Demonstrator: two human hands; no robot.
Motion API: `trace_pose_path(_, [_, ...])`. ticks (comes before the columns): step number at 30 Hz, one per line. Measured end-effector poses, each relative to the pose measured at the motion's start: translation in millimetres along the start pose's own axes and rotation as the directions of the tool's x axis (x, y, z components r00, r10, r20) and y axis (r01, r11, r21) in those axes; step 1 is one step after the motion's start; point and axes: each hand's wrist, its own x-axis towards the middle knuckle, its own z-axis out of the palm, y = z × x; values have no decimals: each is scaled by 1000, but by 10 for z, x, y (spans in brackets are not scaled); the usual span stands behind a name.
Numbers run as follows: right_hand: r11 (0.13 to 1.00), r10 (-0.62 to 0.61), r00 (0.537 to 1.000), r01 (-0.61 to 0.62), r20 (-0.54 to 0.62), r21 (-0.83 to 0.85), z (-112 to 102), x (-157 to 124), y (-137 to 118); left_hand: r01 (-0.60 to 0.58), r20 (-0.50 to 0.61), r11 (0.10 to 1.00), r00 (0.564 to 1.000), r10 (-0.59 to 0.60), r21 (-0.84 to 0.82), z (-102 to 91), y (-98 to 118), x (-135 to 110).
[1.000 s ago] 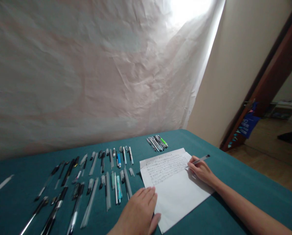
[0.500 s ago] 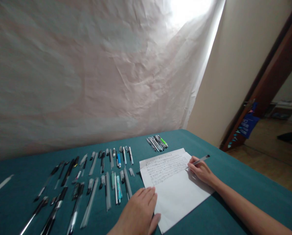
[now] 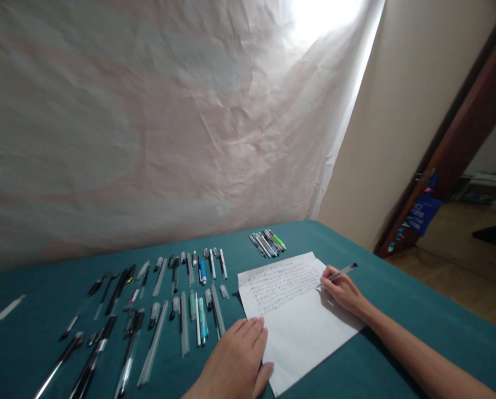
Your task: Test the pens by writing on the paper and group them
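Observation:
A white sheet of paper (image 3: 301,338) lies on the green tablecloth, its upper half covered with lines of handwriting too small to read. Another sheet's edge shows beneath it at the top. My right hand (image 3: 343,289) is closed around a clear-barrelled pen (image 3: 344,271) with a dark end, its tip at the right end of a written line. My left hand (image 3: 240,357) rests flat on the paper's lower left edge, thumb apart from the fingers, holding nothing.
Two rows of pens, several with caps off beside them, lie on the left, including a blue pen (image 3: 202,272) and a teal patterned pen (image 3: 202,320). A cluster of pens (image 3: 266,244) sits beyond the paper. A pale sheet (image 3: 168,122) hangs behind the table (image 3: 430,310).
My right hand and the pen have shifted very slightly to the right along the line. The left hand stays on the paper, and the other pens lie as before.

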Motion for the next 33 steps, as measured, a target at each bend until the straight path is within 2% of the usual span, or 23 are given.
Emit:
trace_pose_path(8, [1000, -3, 1000, 3, -20, -3, -8, 6, -19, -15, 9, 999, 1000, 15, 36, -32, 13, 7])
trace_pose_path(15, [989, 123, 990, -117, -68, 88, -18, -31, -41, -8, -48, 999, 999, 6, -50, 53, -23, -18])
trace_pose_path(20, [995, 12, 1000, -12, 0, 97, 49, -23, -334, -39, -150, 999, 988, 33, -32, 242, -95, -32])
trace_pose_path(22, [992, -41, 997, 33, 66, 122, 169, -3, -554, -53, -171, 999, 984, 51, -8, 299, -122, -33])
trace_pose_path(25, [985, -119, 970, 88, 211, 149, 476, 35, -956, -67, -204, 996, 976, 77, 54, 329, -148, -40])
trace_pose_path(27, [975, -210, 925, 171, 317, 145, 736, 68, -1234, -64, -227, 994, 970, 84, 93, 324, -161, -47])
trace_pose_path(29, [954, -300, 898, 287, 321, 90, 999, 114, -1471, -45, -263, 990, 962, 79, 131, 322, -179, -53])
trace_pose_path(33, [900, -392, 823, 435, 411, -13, 1408, 238, -1706, -20, -353, 985, 932, 81, 173, 343, -232, -60])
